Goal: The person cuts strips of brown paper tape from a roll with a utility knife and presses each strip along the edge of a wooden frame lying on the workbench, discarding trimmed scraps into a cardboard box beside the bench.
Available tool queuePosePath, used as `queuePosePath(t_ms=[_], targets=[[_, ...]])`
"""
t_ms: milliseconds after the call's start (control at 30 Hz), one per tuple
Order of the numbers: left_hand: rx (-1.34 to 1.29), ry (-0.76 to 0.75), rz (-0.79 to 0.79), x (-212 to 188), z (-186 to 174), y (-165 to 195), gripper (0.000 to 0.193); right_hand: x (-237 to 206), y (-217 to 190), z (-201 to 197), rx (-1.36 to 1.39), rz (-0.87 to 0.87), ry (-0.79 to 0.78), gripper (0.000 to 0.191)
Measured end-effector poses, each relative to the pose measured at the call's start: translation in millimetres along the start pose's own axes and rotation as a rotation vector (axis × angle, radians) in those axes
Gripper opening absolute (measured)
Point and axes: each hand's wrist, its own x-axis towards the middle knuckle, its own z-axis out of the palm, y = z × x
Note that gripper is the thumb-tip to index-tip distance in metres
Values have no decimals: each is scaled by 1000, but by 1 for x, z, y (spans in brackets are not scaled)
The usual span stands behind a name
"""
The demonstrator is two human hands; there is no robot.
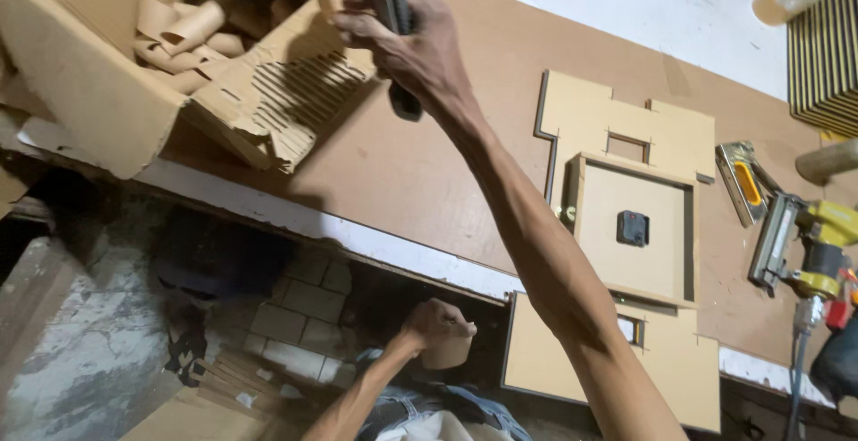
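My right hand [407, 43] reaches far forward and is shut on a black-handled tool [398, 48], held over a torn piece of corrugated cardboard [286, 92]. Whether the hand also touches the tan curl of paper above the knuckles is unclear. My left hand [438, 323] hangs below the table's front edge, closed on a small tan roll [450, 352]. Beside the cardboard, an open cardboard box [80, 75] holds several curled strips of brown paper [183, 30].
A tan fibreboard frame with a black clock mechanism [632, 228] lies on the brown tabletop [420, 173]. To its right are a metal stapler [742, 182] and a yellow nail gun [809, 249]. Striped panels [822, 48] are stacked at the far right. Bricks [299, 316] lie below the table.
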Motion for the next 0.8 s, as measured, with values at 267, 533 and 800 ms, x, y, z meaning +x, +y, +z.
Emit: queuePosePath(t_ms=[267,533,800], targets=[[-132,110,-6,-15,-4,-12,33,-102,43,-14,173,244,-11,24],[-198,-81,143,23,31,7,28,-384,119,-93,204,1095,297,16],[83,-322,21,50,76,30,39,-488,136,-89,370,1010,650,11]])
